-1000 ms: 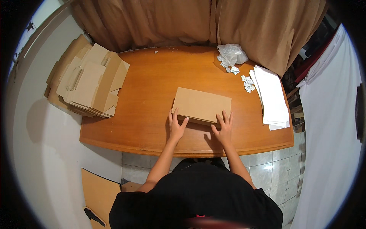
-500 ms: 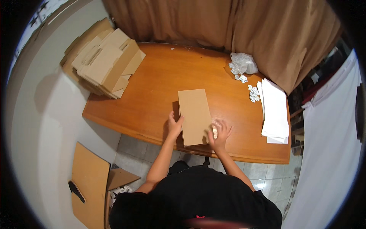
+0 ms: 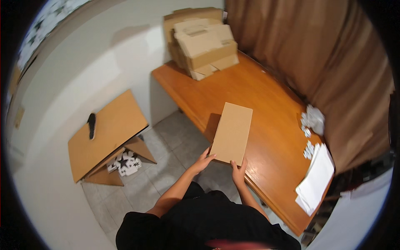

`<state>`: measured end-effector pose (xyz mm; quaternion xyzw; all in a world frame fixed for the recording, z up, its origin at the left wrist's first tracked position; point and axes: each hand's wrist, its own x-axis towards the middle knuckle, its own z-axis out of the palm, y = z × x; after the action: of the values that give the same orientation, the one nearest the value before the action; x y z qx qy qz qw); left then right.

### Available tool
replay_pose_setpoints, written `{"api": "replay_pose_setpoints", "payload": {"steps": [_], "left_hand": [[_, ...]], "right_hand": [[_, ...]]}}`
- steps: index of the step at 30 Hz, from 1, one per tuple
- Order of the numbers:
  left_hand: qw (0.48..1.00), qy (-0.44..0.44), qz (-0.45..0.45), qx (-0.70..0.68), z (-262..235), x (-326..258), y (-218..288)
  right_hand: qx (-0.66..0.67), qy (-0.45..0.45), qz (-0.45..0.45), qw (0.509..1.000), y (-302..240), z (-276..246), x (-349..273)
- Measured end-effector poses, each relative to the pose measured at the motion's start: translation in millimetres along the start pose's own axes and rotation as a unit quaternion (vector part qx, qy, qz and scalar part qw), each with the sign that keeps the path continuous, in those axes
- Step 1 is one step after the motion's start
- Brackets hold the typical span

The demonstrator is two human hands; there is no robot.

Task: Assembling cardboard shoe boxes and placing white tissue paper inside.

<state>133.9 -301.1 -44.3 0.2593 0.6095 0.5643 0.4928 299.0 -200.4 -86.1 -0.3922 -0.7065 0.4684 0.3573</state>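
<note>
Both hands, left hand [image 3: 203,161] and right hand [image 3: 238,171], are being closed on the near edge of a flat cardboard box [image 3: 231,132], which is being held over the table [image 3: 266,108] edge.

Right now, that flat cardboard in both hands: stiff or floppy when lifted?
Likely stiff: the cardboard stays flat though held only at its near edge by the left hand and right hand. Probably light, pinched by fingertips alone.

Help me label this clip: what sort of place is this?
Probably a small packing room. Flat cardboard boxes are stacked on a wooden table, white sheets lie at its other end, and both hands hold a flat box.
</note>
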Motion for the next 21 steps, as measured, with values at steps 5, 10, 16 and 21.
{"api": "replay_pose_setpoints", "payload": {"steps": [5,10,16,21], "left_hand": [[0.985,0.093,-0.005,-0.146,-60,-69,3],[0.95,0.202,0.145,-0.191,-116,-134,7],[0.886,0.322,0.285,-0.172,-205,-232,31],[0.863,0.347,0.36,-0.073,-279,-334,87]], "right_hand": [[0.035,-0.12,-0.152,0.98,-65,56,-13],[0.058,-0.199,-0.273,0.939,-127,121,-26],[0.119,-0.224,-0.434,0.864,-210,229,-55],[0.222,-0.189,-0.554,0.78,-317,316,-87]]}}
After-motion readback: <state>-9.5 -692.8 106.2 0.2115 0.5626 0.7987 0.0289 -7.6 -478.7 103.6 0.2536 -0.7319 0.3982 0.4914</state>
